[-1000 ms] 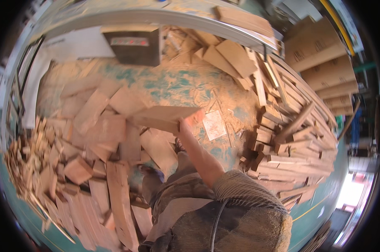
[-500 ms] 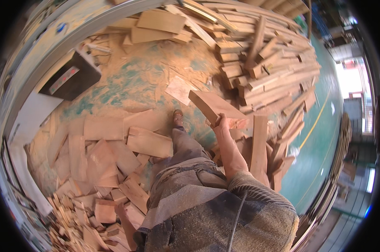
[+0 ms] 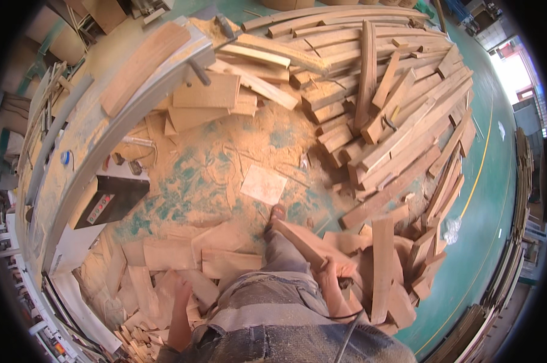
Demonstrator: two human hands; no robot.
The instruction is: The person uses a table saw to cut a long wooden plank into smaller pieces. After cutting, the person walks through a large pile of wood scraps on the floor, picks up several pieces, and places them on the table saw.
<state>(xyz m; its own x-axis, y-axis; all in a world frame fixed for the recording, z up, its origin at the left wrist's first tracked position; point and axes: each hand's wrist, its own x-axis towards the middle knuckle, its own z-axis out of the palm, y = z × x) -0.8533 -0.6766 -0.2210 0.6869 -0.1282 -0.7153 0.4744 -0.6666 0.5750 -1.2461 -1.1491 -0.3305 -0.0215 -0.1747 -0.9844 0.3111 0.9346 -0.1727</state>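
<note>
In my right hand [image 3: 332, 273], beside my right hip, is a thick wooden board [image 3: 302, 243]. My fingers are closed around its near end, and its far end points forward past my leg. On the other side my left hand [image 3: 181, 287] hangs low over a heap of wood offcuts [image 3: 169, 253]. Its fingers are too blurred to make out, and no held thing shows there. A flat wooden board [image 3: 146, 69] lies on the long machine table [image 3: 83, 148] at the left.
A big stack of long timbers [image 3: 400, 115] fills the far right, and an upright plank [image 3: 381, 269] stands by my right side. Sawdust covers the green floor ahead, where a pale flat sheet [image 3: 263, 185] lies. A black control box [image 3: 113, 199] juts from the machine.
My right hand has come down and closer to my body with the board. The view has shifted, bringing more of the machine table and the board on it into sight.
</note>
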